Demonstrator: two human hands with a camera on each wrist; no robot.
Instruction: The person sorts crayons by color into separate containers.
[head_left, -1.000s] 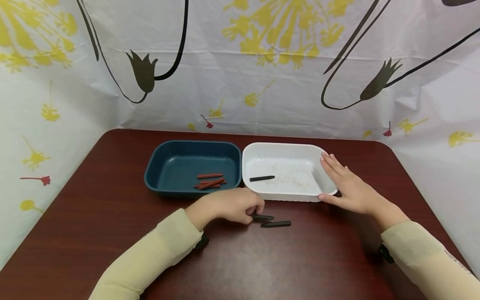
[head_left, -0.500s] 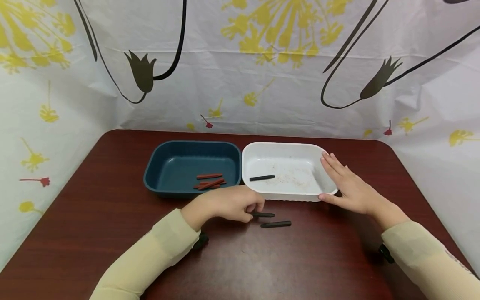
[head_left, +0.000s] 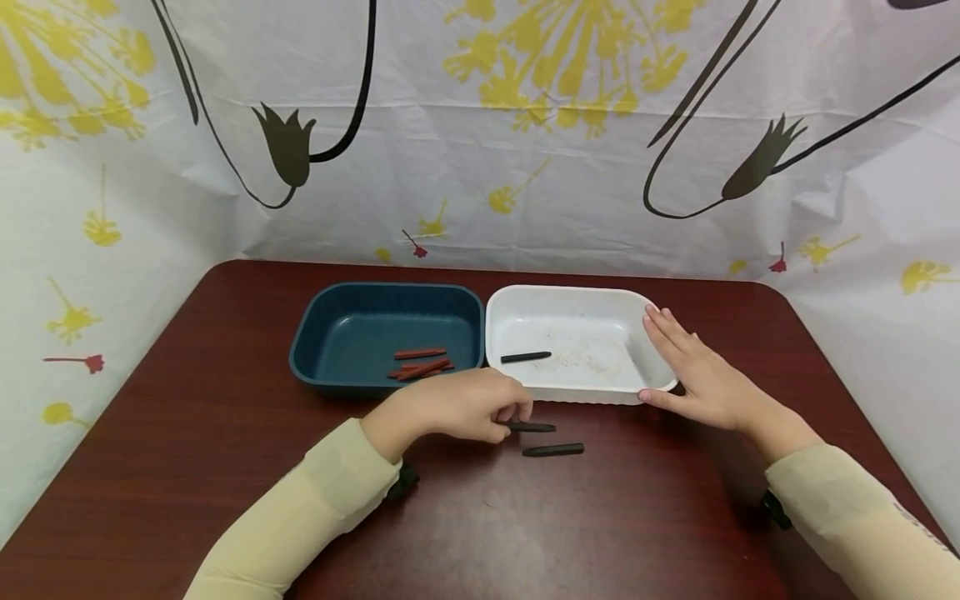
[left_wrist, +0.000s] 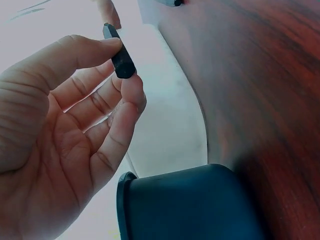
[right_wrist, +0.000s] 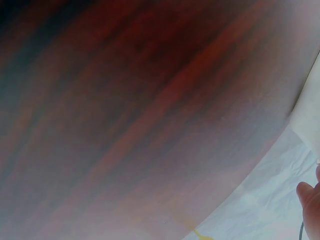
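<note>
Black crayon [head_left: 534, 427] pinched between my left hand's [head_left: 457, 407] thumb and fingertip; my right hand [head_left: 701, 375] rests flat, fingers straight, against the white tray [head_left: 577, 387].

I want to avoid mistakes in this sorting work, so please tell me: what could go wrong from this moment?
1. The left hand pinches a black stick only at its fingertips, so the stick might slip and fall onto the table.
2. The blue tray with red sticks stands right beside the white tray, so the stick could land in the wrong one.
3. The right hand rests on the white tray's edge; a push might shift it.
</note>
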